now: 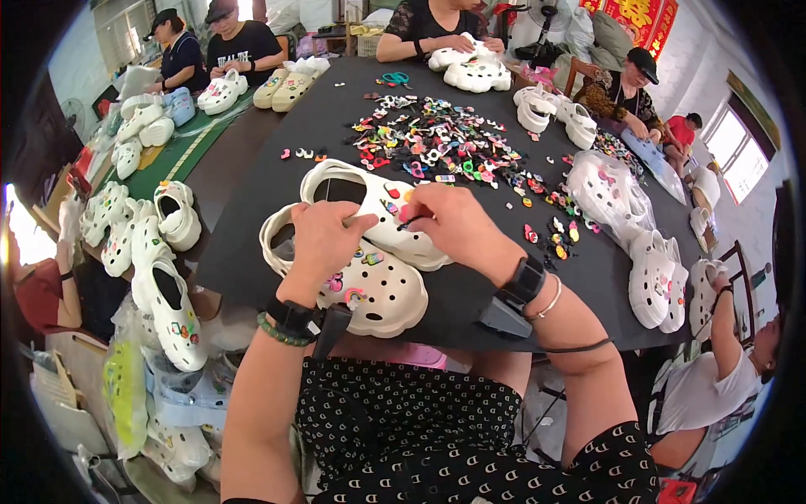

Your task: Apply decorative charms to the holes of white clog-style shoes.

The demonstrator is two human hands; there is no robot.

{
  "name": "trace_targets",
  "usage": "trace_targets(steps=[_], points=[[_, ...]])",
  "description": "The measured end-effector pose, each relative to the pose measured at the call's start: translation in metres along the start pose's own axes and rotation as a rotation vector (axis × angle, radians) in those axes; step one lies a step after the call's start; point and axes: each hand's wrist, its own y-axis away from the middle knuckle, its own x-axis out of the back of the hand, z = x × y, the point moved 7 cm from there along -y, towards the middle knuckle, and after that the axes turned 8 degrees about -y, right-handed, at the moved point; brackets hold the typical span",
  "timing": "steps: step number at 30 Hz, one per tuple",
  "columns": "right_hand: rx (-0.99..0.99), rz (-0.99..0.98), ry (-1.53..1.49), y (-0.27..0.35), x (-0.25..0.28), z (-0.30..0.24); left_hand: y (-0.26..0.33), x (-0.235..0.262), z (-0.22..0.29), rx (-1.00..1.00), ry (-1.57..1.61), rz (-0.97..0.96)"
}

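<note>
Two white clogs lie on the black table (269, 168) in front of me. My left hand (323, 239) grips the upper clog (369, 206) at its side and rests over the lower clog (369, 286), which carries a few coloured charms. My right hand (449, 218) pinches a small charm against the top of the upper clog, fingertips pressed to its perforated surface. Both wrists wear black bands.
A heap of small coloured charms (428, 143) is spread across the table centre. Finished white clogs (155, 252) pile up at the left and more clogs (659, 277) at the right. Several other people sit around the table working on clogs (470, 71).
</note>
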Motion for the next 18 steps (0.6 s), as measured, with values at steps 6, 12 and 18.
trace_targets(steps=[6,12,18], points=[[-0.147,-0.118,0.013,0.008,-0.005,0.007,-0.001,-0.002,-0.003,0.041,-0.116,-0.130],[-0.124,-0.101,0.025,0.004,-0.009,0.010,0.001,0.001,-0.002,0.004,-0.067,-0.043],[-0.108,-0.208,0.113,-0.004,-0.017,0.007,0.001,0.000,-0.001,-0.003,-0.049,-0.052]])
